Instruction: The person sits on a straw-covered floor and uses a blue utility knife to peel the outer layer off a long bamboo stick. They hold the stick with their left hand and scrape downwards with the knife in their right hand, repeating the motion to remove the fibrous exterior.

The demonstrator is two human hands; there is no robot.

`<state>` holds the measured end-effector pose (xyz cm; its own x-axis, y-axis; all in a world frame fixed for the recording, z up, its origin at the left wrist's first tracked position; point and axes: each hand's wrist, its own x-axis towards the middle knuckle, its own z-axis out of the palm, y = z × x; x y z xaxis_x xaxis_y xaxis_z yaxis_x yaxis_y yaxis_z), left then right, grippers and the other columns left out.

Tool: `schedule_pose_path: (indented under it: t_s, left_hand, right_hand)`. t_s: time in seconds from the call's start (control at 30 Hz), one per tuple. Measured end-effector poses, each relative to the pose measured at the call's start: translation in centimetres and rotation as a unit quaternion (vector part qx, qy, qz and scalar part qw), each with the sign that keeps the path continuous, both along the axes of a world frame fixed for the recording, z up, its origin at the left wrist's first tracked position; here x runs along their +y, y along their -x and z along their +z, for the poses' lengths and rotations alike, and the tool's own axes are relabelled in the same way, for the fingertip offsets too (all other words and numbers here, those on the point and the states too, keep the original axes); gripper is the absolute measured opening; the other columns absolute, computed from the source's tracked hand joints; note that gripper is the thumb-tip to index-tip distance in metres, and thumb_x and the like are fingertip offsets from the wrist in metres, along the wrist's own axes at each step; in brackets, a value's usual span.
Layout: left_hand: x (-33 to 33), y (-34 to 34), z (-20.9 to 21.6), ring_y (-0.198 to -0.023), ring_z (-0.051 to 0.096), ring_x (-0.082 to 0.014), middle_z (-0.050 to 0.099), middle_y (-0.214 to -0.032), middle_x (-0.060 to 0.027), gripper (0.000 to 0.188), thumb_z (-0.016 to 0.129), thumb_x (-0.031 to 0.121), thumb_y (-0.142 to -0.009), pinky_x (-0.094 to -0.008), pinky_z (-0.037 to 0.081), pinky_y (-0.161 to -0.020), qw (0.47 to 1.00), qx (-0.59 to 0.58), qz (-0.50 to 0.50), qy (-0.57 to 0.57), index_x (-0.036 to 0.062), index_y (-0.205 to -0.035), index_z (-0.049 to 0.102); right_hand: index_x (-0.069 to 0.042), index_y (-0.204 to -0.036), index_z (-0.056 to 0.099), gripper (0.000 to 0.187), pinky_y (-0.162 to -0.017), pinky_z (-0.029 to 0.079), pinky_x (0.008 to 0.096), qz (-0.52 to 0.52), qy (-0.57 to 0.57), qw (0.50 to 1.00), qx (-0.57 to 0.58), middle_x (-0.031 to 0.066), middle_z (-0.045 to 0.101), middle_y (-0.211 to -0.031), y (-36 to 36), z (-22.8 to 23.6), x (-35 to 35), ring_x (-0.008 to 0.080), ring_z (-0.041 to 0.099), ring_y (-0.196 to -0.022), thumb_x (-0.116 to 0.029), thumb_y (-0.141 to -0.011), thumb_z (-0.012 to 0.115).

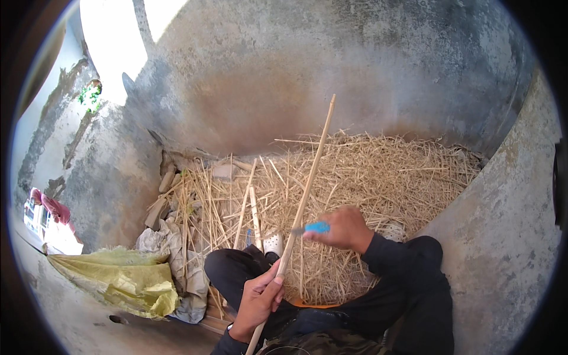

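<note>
A long, pale wooden stick [315,168] slants across the middle, its narrowed tip up against the back wall. My left hand [258,303] is closed round its lower part, with the thumb along the wood. My right hand [345,229] grips the blue handle of a knife [318,227]. The dark blade lies at the stick's side, above my left hand; motion blur hides whether it touches the wood. The lower end of the stick runs out of view past my left wrist.
Dry shavings [378,183] cover the floor ahead. Several loose strips [245,207] lie to the left, near my white shoe [273,244]. A yellow sack [118,278] and a grey cloth [192,284] are at the left. Concrete walls [331,65] stand close around my bent legs.
</note>
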<state>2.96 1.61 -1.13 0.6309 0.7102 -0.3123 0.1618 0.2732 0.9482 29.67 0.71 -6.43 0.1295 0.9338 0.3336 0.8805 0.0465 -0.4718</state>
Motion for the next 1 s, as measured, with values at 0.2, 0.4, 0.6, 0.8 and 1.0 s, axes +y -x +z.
schedule_pose_path:
  t_s: [0.2, 0.4, 0.6, 0.8, 1.0]
  left_hand:
    - [-0.4, -0.3, 0.2, -0.052, 0.041, -0.0024, 0.047, -0.064, 0.0037, 0.043, 0.051, 0.016, -0.100, -0.0186, 0.033, -0.046, 0.999, 0.031, -0.009, -0.032, 0.0054, -0.141, 0.044]
    - [-1.1, -0.5, 0.0, -0.055, 0.040, -0.0017, 0.047, -0.066, 0.0038, 0.043, 0.051, 0.015, -0.099, -0.0186, 0.033, -0.049, 0.996, 0.033, -0.022, -0.079, 0.0044, -0.140, 0.045]
    - [-0.6, -0.8, 0.3, -0.058, 0.041, -0.0018, 0.047, -0.066, 0.0051, 0.043, 0.052, 0.014, -0.099, -0.0190, 0.035, -0.052, 0.996, 0.037, -0.017, -0.077, 0.0035, -0.140, 0.045]
    - [-1.2, -0.8, 0.3, -0.059, 0.038, -0.0016, 0.044, -0.067, 0.0058, 0.043, 0.053, 0.013, -0.099, -0.0187, 0.032, -0.052, 0.992, 0.042, -0.034, -0.114, 0.0031, -0.140, 0.045]
    - [-2.1, -0.9, 0.9, -0.060, 0.035, -0.0006, 0.042, -0.068, 0.0074, 0.044, 0.051, 0.013, -0.099, -0.0180, 0.030, -0.052, 0.996, 0.031, -0.062, -0.065, 0.0036, -0.141, 0.043]
  right_hand:
    - [-0.010, -0.061, 0.067, 0.077, -0.044, 0.045, 0.0421, -0.023, -0.028, 0.999, 0.030, 0.0102, 0.056, -0.048, -0.6, -1.3, 1.5, 0.0280, 0.059, -0.043, -0.081, -0.079, 0.042]
    - [-0.011, -0.058, 0.066, 0.077, -0.042, 0.044, 0.0377, -0.047, -0.029, 0.998, -0.007, 0.0078, 0.055, -0.046, -2.1, -1.1, 1.8, 0.0236, 0.057, -0.041, -0.082, -0.077, 0.044]
    - [-0.010, -0.056, 0.065, 0.078, -0.040, 0.043, 0.0369, -0.043, -0.070, 0.997, -0.001, 0.0077, 0.052, -0.043, -1.0, -1.3, 1.2, 0.0245, 0.056, -0.040, -0.082, -0.077, 0.045]
    - [-0.010, -0.053, 0.061, 0.080, -0.038, 0.041, 0.0366, -0.068, -0.087, 0.994, -0.019, 0.0062, 0.050, -0.042, -2.0, -1.8, 1.8, 0.0216, 0.053, -0.037, -0.084, -0.077, 0.040]
    - [-0.009, -0.054, 0.059, 0.079, -0.042, 0.041, 0.0405, -0.204, -0.074, 0.976, -0.016, 0.0088, 0.049, -0.043, -9.1, -2.2, 3.7, 0.0263, 0.054, -0.043, -0.081, -0.080, 0.042]
